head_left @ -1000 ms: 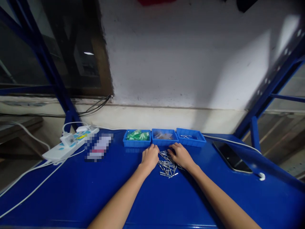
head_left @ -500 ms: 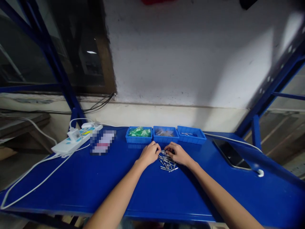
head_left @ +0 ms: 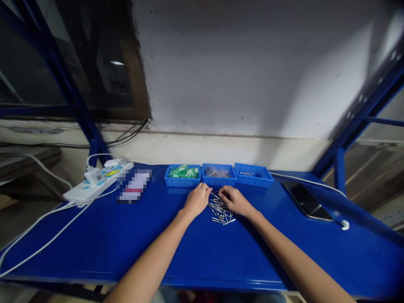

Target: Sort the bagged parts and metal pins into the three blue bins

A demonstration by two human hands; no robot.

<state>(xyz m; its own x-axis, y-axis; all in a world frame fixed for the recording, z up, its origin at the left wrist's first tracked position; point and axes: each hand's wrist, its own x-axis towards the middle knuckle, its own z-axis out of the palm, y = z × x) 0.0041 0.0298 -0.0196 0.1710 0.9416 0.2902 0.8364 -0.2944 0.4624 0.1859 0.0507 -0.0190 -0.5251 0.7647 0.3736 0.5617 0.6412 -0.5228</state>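
Grip of the left hand (head_left: 196,201) looks pinched, its fingertips drawn together at the upper left edge of a loose pile of slim metal pins (head_left: 221,211), while the right hand (head_left: 236,202) curls its fingers over the upper right edge; whether either has hold of a pin, I cannot tell. In the head view, the pile lies on the blue bench (head_left: 202,256), between and just below the hands. Both hands seem to be handling pins at the pile's far edge; since the pins overlap at odd angles, separating one would call for a light fingertip pinch. Behind stand a bin of green-and-white pieces (head_left: 183,182), a bin of small clear packets (head_left: 219,181) and a bin with a few pins (head_left: 255,182). No brand or writing can be read: the flat item at left (head_left: 134,187) is pixelated, and the markings on the power strip (head_left: 78,192) are too small.
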